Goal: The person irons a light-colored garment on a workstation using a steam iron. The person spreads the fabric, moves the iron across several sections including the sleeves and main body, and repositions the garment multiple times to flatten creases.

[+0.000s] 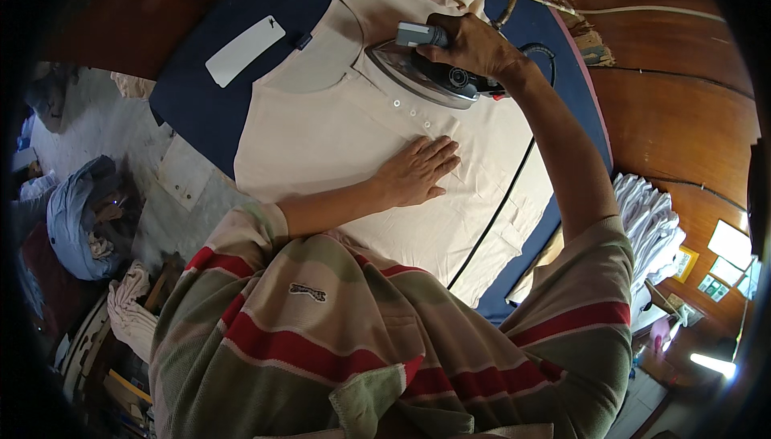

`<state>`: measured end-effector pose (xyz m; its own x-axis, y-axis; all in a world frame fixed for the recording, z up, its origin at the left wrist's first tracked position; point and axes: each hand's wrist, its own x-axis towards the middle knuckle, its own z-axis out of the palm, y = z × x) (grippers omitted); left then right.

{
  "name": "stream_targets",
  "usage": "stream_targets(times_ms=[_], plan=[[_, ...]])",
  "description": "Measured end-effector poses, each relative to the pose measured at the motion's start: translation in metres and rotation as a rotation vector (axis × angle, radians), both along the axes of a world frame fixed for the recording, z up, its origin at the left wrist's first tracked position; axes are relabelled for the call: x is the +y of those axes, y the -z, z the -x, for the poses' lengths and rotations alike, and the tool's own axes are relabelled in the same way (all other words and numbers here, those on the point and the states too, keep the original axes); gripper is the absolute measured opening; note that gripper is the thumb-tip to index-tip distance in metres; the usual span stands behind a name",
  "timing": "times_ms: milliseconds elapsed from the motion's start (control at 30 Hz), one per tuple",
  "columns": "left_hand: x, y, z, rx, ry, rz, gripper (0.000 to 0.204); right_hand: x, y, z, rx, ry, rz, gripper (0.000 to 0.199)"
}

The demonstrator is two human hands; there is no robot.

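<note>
Head view: pressing is judged under way; the iron (pixel 426 73) is gripped by the right hand (pixel 474 44), the shirt (pixel 361 142) flattened under the spread left hand (pixel 418 170); next, the placket needs a steady glide.

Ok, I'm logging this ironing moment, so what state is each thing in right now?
Beige shirt: spread flat on the pad, front up, buttons fastened.
Iron: soleplate down on the shirt near the collar.
Right hand: grip shut on the iron's handle.
Left hand: open, palm pressed flat on the shirt.
Black cord: slack, trailing across the shirt.
Navy ironing pad: covered mostly by the shirt.
White card: lying flat on the pad.
</note>
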<state>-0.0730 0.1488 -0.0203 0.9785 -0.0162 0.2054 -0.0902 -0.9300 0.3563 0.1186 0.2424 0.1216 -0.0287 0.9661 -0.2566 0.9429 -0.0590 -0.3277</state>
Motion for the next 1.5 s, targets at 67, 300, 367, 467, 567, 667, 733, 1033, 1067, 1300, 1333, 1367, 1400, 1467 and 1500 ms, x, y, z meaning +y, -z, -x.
stream_targets(times_ms=[67,300,367,467,567,667,733,1033,1067,1300,1333,1367,1400,1467,1500], plan=[[0.001,-0.001,0.000,0.014,0.006,-0.010,0.059,0.001,-0.001,0.002,0.023,-0.011,-0.013,0.038],[0.002,-0.002,0.000,0.007,0.014,0.007,0.059,0.002,0.000,0.000,0.006,0.067,-0.012,0.036],[0.003,-0.002,0.000,0.011,0.015,0.002,0.058,0.001,-0.006,0.005,0.011,0.114,0.008,0.038],[0.002,-0.001,-0.001,0.000,0.012,0.002,0.058,0.001,-0.005,-0.005,0.036,0.092,0.028,0.042],[0.002,-0.004,0.000,0.013,0.014,0.017,0.058,0.004,-0.003,-0.011,0.065,0.155,-0.102,0.044],[0.001,-0.002,-0.001,-0.002,0.001,0.023,0.058,0.011,-0.004,-0.003,0.029,0.028,-0.067,0.044],[0.000,0.002,0.000,-0.005,-0.008,0.038,0.058,0.022,-0.014,0.016,0.052,-0.016,0.047,0.043],[0.002,-0.004,0.000,0.030,0.017,0.028,0.059,0.016,-0.001,0.025,0.071,-0.116,-0.036,0.044],[0.003,-0.002,-0.001,0.026,0.018,0.028,0.058,0.016,-0.004,0.024,0.048,-0.082,-0.008,0.044],[0.000,-0.002,0.000,0.006,0.016,0.009,0.058,0.000,-0.007,0.022,0.023,-0.193,0.054,0.042],[0.000,-0.001,-0.001,-0.008,0.012,0.025,0.057,0.000,-0.011,0.021,0.021,-0.196,0.062,0.043],[-0.001,0.000,-0.001,-0.021,0.010,0.041,0.057,-0.001,-0.013,0.021,0.007,-0.204,0.046,0.043],[-0.001,0.002,-0.001,-0.035,0.009,0.057,0.057,-0.003,-0.014,0.021,-0.006,-0.210,0.030,0.044],[0.000,0.000,-0.001,-0.032,0.019,0.099,0.055,-0.004,-0.013,0.020,-0.033,-0.201,0.021,0.045],[0.000,-0.001,-0.001,-0.031,0.026,0.120,0.055,-0.003,-0.012,0.017,-0.042,-0.194,-0.007,0.047]])
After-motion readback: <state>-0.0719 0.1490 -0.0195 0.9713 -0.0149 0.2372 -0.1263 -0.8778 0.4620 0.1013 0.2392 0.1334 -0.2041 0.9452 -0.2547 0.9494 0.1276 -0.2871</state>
